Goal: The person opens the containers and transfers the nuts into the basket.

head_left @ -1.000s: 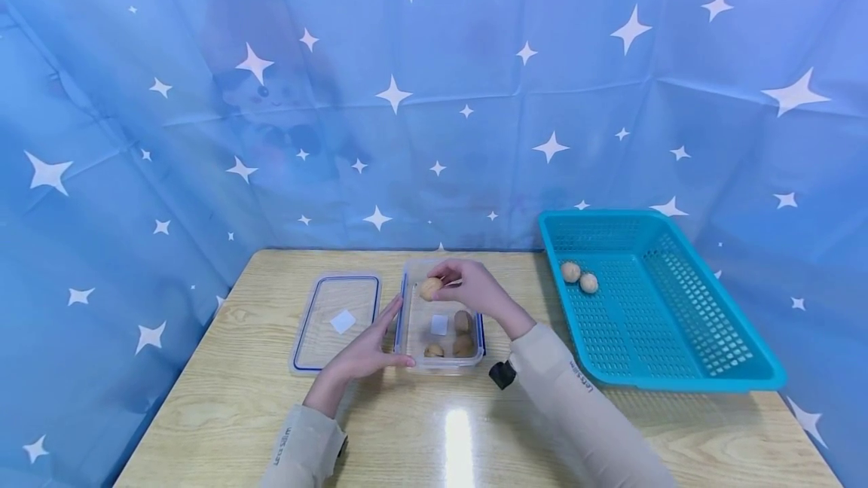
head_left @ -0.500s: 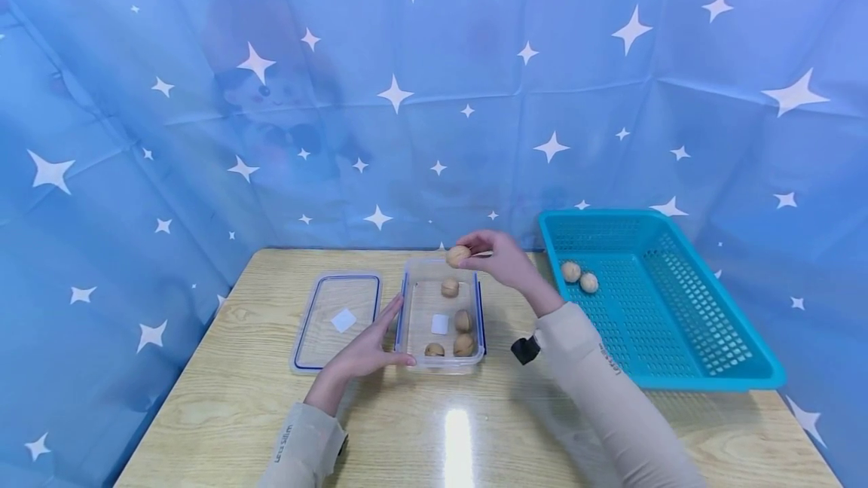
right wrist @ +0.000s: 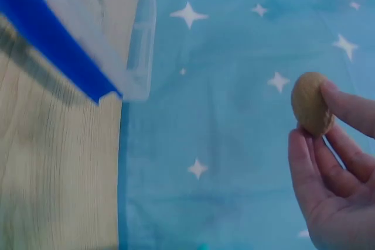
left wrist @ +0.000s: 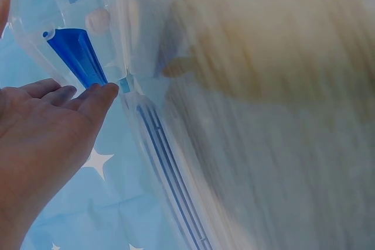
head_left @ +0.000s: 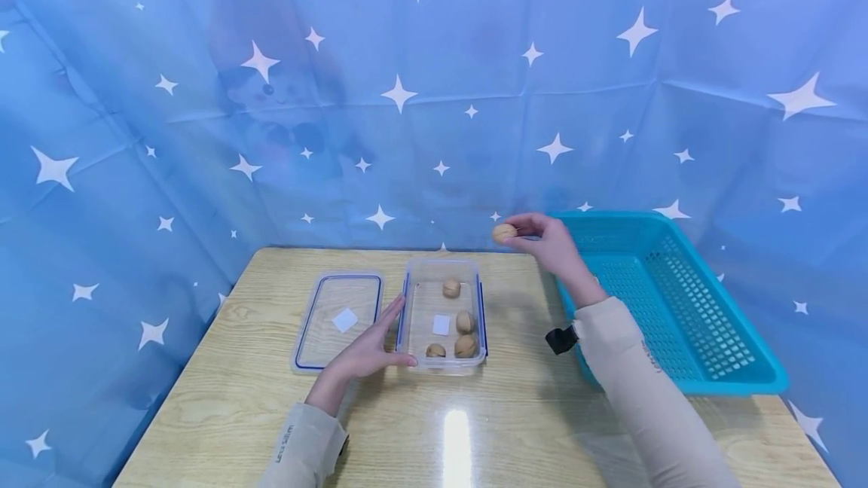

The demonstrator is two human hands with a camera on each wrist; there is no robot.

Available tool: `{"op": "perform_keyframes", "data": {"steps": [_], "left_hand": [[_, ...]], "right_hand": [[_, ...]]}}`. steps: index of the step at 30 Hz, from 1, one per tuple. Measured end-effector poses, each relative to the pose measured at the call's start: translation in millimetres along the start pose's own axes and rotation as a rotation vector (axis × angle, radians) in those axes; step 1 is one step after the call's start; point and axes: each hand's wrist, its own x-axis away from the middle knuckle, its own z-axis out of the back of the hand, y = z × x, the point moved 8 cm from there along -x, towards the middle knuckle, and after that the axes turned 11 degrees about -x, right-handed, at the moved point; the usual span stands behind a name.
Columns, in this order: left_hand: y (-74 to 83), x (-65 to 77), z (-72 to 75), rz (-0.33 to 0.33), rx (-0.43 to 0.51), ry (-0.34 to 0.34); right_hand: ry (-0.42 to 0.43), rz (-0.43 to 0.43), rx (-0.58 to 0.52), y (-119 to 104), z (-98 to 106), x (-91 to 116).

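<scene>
In the head view my right hand (head_left: pixel 557 251) pinches a walnut (head_left: pixel 504 233) between thumb and fingertips, raised near the back edge of the table. The right wrist view shows the same walnut (right wrist: pixel 310 103) with the fingers beneath it and the thumb on top. My left hand (head_left: pixel 366 352) lies along the left side of a clear plastic food container (head_left: pixel 420 307), thumb at its near corner and fingers extended along the wall. Several walnuts (head_left: pixel 465 321) sit inside, mostly along its right side. From the left wrist, a blue locking flap (left wrist: pixel 79 57) shows above the fingers.
A clear lid (head_left: pixel 319 341) with a blue seal lies flat on the wooden table (head_left: pixel 230 352), left of the container. At right stands a turquoise mesh basket (head_left: pixel 712 285), partly covered by my right forearm. A blue starry curtain (head_left: pixel 325 96) hangs behind the table.
My right hand has carried its walnut up and right, from over the container to beside the basket. It now covers the two walnuts seen in the basket earlier. The left hand has stayed put.
</scene>
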Motion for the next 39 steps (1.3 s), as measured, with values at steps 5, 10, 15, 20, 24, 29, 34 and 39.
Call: {"op": "perform_keyframes", "data": {"steps": [5, 10, 15, 20, 24, 29, 34, 39], "left_hand": [[-1.4, 0.5, -1.0, 0.005, -0.002, 0.003], [-1.9, 0.7, -2.1, 0.004, 0.008, 0.000], [-1.0, 2.2, -1.8, 0.001, 0.009, -0.001], [-1.8, 2.9, -1.7, -0.006, 0.013, 0.001], [-1.5, 3.5, -1.8, -0.014, 0.019, -0.002], [0.2, 3.6, -1.7, -0.026, 0.023, -0.004], [-0.1, 2.1, -1.7, -0.014, 0.020, -0.010], [-0.8, 0.0, -0.8, -0.011, 0.015, -0.015]], "right_hand": [[0.092, -0.006, 0.012, 14, 26, 4], [0.187, -0.057, 0.008, 30, 51, 10], [0.271, -0.108, 0.001, 49, 76, 13], [0.315, -0.127, -0.001, 65, 95, 13], [0.335, -0.128, 0.010, 77, 106, 14], [0.346, -0.156, 0.052, 98, 118, 15], [0.340, -0.215, 0.034, 120, 124, 18], [0.287, -0.263, 0.005, 140, 124, 21]]}}
